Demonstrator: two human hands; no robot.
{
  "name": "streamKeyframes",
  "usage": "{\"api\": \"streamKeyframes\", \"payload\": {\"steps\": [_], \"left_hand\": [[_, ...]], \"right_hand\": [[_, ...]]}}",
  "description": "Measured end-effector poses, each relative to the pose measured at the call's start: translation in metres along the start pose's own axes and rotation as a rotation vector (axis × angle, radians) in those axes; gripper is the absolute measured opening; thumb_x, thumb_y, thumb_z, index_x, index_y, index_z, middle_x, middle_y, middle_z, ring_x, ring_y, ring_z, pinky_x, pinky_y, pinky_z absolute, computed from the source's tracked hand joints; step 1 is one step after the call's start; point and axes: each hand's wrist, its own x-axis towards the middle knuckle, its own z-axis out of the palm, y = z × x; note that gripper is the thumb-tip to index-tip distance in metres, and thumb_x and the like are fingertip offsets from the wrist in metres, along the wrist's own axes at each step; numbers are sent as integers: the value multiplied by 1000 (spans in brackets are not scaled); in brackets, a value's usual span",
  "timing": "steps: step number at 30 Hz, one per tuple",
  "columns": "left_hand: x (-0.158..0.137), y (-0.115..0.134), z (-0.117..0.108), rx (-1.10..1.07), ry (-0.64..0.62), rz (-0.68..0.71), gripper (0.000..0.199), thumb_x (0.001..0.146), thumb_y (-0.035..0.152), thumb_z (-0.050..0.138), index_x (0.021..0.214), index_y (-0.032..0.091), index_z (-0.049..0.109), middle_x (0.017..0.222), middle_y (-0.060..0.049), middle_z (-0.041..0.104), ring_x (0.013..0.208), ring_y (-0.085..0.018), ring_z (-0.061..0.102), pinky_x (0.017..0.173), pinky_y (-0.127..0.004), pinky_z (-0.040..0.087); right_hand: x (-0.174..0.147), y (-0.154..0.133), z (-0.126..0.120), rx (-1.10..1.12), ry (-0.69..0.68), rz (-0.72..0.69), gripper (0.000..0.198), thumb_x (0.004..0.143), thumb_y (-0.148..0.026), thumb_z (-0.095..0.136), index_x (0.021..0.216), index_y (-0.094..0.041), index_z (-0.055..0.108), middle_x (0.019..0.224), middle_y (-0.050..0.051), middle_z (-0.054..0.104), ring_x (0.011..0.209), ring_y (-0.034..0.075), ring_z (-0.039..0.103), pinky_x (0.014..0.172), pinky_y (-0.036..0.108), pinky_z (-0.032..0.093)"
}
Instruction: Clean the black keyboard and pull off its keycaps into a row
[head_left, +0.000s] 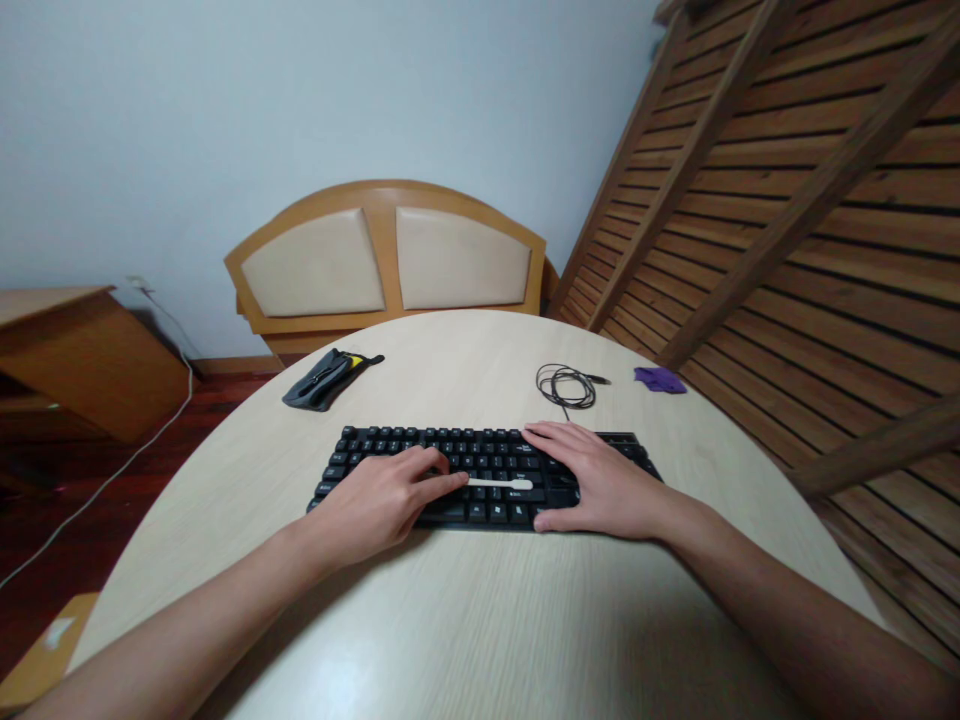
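A black keyboard (477, 512) lies flat across the round table. Pinched in the fingers of my left hand (390, 495) is a thin white swab (495, 484) with a thicker, rounded tip. The swab points right, over the lower rows of keys; whether its tip touches them I cannot tell. My right hand (607, 490) spans the right part of the keyboard, fingers at the far edge and thumb at the near edge, gripping it and hiding several keys. Behind the keyboard lies its coiled black cable (568, 388).
On the pale table (465, 620), a dark zip pouch (322, 382) with something yellow lies at the far left. A purple cloth (660, 380) is at the far right. A padded headboard (390, 195) stands behind, and wooden slats (750, 230) lean on the right.
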Motion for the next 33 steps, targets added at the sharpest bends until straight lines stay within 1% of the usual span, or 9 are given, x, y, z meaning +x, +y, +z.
{"api": "streamKeyframes", "payload": {"steps": [5, 8, 11, 15, 21, 25, 28, 31, 33], "left_hand": [[2, 4, 3, 18, -42, -8, 58, 86, 3, 48, 140, 23, 51, 114, -9, 62, 93, -24, 63, 68, -33, 55], [5, 10, 3, 14, -56, 6, 57, 89, 2, 46, 143, 21, 48, 115, -10, 61, 94, -23, 62, 71, -34, 56], [6, 13, 2, 8, -52, 2, 56, 91, 3, 44, 144, 22, 47, 116, -10, 61, 94, -22, 62, 72, -33, 56], [4, 12, 4, 8, -47, 0, 57, 89, 2, 45, 143, 21, 47, 117, -10, 60, 95, -23, 63, 72, -34, 56], [0, 4, 0, 27, 3, 4, 58, 82, 3, 48, 137, 21, 55, 112, -10, 62, 90, -23, 63, 67, -32, 54], [0, 1, -3, 47, 16, 13, 55, 84, 3, 48, 134, 22, 58, 110, -9, 62, 88, -22, 63, 67, -32, 54], [1, 2, -1, 69, 4, 18, 55, 86, 3, 49, 137, 23, 55, 109, -9, 62, 88, -21, 63, 65, -31, 54], [2, 5, 3, 72, -19, 33, 57, 89, 4, 50, 142, 22, 49, 109, -9, 62, 88, -21, 63, 67, -31, 54], [2, 7, 4, 67, -25, 38, 56, 89, 5, 51, 142, 22, 49, 109, -9, 62, 87, -21, 63, 66, -31, 55]], "right_hand": [[1, -2, -1, -18, -11, 8, 103, 69, -76, 67, 151, -22, 38, 153, 15, 41, 140, 37, 37, 115, 59, 27], [2, -3, -1, -25, -18, 14, 103, 69, -76, 67, 151, -20, 39, 153, 16, 41, 140, 37, 37, 115, 59, 28], [2, -3, -1, -24, -15, 11, 104, 68, -77, 67, 151, -21, 39, 153, 15, 41, 140, 37, 37, 115, 59, 28], [2, -2, 0, -27, -12, 4, 103, 68, -77, 66, 151, -21, 39, 153, 15, 41, 140, 36, 37, 116, 59, 27], [0, -2, 0, -23, -14, 4, 103, 69, -77, 67, 151, -21, 39, 154, 14, 40, 140, 36, 37, 116, 58, 27], [-1, 0, 1, -25, -11, 6, 103, 69, -77, 66, 151, -20, 40, 153, 15, 41, 140, 36, 38, 115, 57, 28], [0, 0, 1, -26, -8, 6, 103, 69, -77, 66, 151, -20, 39, 153, 15, 41, 140, 36, 37, 116, 58, 27], [1, -2, 0, -35, -16, 13, 104, 69, -78, 65, 151, -19, 40, 154, 15, 41, 140, 36, 37, 116, 57, 27], [2, -3, -1, -38, -25, 20, 104, 68, -78, 65, 150, -19, 40, 154, 15, 40, 140, 36, 37, 116, 58, 27]]}}
